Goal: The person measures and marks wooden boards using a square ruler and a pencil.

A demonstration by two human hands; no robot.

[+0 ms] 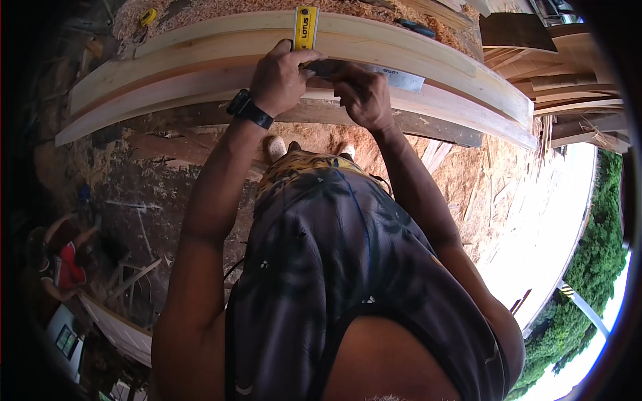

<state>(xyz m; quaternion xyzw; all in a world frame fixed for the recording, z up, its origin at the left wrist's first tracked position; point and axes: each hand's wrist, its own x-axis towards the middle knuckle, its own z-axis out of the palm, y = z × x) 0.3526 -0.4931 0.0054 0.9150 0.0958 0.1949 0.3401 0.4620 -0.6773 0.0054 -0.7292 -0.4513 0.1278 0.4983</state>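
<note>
A try square with a yellow stock [305, 30] and a steel blade [404, 79] lies against the pale wooden boards [221, 41]. My left hand [279, 79], with a dark watch on its wrist, grips the square near its corner, thumb and fingers closed there. Over the blade sits my right hand [364, 95], its fingers curled and pinched together. Whatever it may hold is hidden by the fingers and the shade. A second long board [461, 115] runs beside the first, on my side.
Wood shavings cover the far side, with a yellow tape measure [148, 17] and a dark blue-handled tool [416, 27]. Curved wood pieces [568, 87] are stacked at the right. A person in red [69, 266] is at the lower left.
</note>
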